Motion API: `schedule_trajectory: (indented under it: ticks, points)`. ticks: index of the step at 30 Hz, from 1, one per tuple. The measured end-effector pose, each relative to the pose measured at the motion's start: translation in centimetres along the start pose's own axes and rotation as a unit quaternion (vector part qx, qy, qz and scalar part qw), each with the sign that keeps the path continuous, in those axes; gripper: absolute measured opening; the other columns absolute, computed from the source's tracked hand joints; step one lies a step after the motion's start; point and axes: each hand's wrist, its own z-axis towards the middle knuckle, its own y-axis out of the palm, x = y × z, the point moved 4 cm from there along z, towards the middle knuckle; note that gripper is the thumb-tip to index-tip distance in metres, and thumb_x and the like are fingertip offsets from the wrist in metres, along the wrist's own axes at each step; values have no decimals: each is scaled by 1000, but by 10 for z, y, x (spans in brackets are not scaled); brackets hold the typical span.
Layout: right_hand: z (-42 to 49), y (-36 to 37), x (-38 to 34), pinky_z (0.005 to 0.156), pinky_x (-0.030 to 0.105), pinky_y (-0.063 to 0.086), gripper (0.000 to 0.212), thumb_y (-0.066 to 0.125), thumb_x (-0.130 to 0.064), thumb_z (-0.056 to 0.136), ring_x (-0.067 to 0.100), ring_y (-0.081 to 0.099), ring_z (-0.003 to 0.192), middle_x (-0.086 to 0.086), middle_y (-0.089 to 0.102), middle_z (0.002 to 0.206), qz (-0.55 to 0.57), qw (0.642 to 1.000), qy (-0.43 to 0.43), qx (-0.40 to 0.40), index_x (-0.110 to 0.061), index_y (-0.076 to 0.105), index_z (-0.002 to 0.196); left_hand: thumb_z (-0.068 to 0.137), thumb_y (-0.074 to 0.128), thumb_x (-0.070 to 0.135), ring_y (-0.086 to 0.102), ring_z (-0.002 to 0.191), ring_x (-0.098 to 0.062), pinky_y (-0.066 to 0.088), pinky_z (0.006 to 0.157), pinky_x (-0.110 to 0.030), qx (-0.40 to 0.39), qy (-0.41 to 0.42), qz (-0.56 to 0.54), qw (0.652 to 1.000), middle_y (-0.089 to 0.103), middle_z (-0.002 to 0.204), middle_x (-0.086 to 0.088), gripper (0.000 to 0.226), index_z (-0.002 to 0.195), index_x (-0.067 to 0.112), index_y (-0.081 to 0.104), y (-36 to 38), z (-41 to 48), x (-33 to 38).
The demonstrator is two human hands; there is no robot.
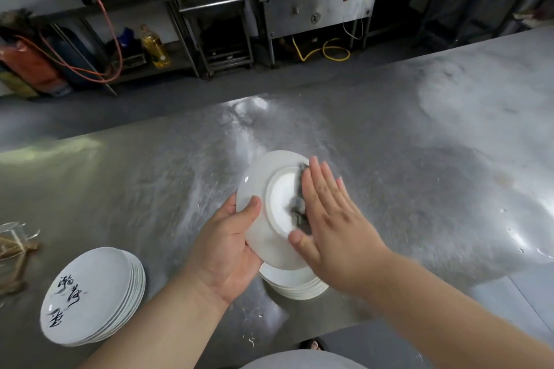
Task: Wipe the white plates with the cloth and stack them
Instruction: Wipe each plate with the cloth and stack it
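White plate (263,186), held tilted above the desk (389,159) close to its near edge, underside toward the viewer. The left hand (227,252) grips the lower left rim, thumb on the underside, the other fingers hidden behind. The right hand (329,219) lies flat, its fingers (317,183) straight and close together, pressing the grey cloth (298,213) against the foot ring on the plate's right half. The cloth is bunched beneath the hand and shows only along its left margin. Good practice, by judgement: hold the palm flat, sweep the cloth round the ring and out to the rim, and turn the plate in the left hand so no sector is missed. One stack of white plates (296,286) stands directly below; an inscribed stack (90,296) sits toward the near left corner.
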Motion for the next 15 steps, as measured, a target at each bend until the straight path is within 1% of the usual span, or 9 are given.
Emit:
schedule_trajectory:
  ticks: [1,3,5,7,8,11,13,14,15]
  points:
    - [-9,6,-4,129,48,-3,98,-3,-76,94,23,-31,155,11,-34,166,8,1000,-15,-7,-5,-24,158,105,51,15,62,134,-38,54,107,-52,11,0,-5,1000,63,145,-23,42,145,6,60,1,0,-2]
    - [-25,17,-18,129,53,5,101,2,-77,96,28,-20,158,15,-22,170,34,997,-72,-10,-1,-14,161,104,49,14,65,131,-38,58,101,-51,21,-16,-16,1000,64,142,-24,41,141,5,63,4,-2,-10]
    - [-24,15,-22,129,52,5,102,6,-78,96,29,-16,159,15,-17,172,36,994,-107,6,-2,-7,163,105,48,14,65,131,-36,60,97,-48,13,-43,-18,999,66,142,-22,38,138,11,67,10,-5,-20]
    - [-9,-1,-14,130,47,-4,103,2,-80,93,24,-21,158,10,-24,170,30,995,-92,29,-6,-11,163,105,49,14,64,132,-34,58,100,-49,5,-42,-15,999,66,143,-18,39,138,15,68,12,-6,-21]
    - [-2,-9,-8,129,44,-8,103,-1,-81,91,22,-26,157,8,-28,169,32,996,-70,35,-8,-15,162,105,48,13,64,132,-34,57,103,-50,4,-33,-15,999,65,144,-19,39,139,14,68,11,-4,-17]
    - [0,-9,3,128,44,-9,104,-6,-82,87,19,-36,152,6,-39,164,56,998,1,15,-8,-26,158,105,48,15,64,132,-38,58,101,-49,16,-6,-19,1000,64,143,-23,39,138,6,67,8,2,-1]
    - [-16,3,-7,129,48,-4,104,-7,-82,89,23,-32,154,9,-35,166,82,997,-9,8,-6,-23,158,102,50,19,65,129,-39,58,102,-52,49,2,-15,999,66,140,-24,42,138,4,66,5,4,3]
    - [-26,10,-16,129,51,0,103,-4,-81,92,25,-27,156,11,-28,169,95,995,-37,12,-5,-18,160,100,52,21,67,127,-40,58,100,-53,62,1,-12,998,67,138,-25,44,139,3,65,4,5,2]
    - [-34,17,-26,129,54,4,103,1,-80,94,27,-20,158,12,-21,171,98,993,-69,15,-3,-12,162,98,54,22,69,124,-40,61,95,-53,73,-4,-8,997,68,135,-26,46,139,3,63,3,4,0]
